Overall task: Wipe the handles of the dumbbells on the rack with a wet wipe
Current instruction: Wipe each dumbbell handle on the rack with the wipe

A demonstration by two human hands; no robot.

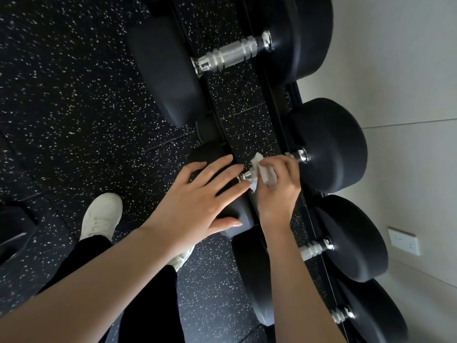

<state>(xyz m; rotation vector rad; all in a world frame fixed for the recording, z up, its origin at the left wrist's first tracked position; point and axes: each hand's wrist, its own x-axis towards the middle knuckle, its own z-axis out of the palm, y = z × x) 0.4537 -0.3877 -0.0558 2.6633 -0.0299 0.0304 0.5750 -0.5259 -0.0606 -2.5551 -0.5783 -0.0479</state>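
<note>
Head view: right hand (277,191), fingers (284,164) curled tight round crumpled white wet wipe (267,174), wipe wrapped on shiny chrome handle (244,176) of black round-headed dumbbell (331,144) lying across black metal rack (295,95), front rail to back rail. Handle's long axis runs from person toward back rail; bare chrome shows either side of wipe. Left hand (195,204) flat, fingers spread, pressing near head. Judgement: next stroke slides along that axis, right hand placed for it
</note>
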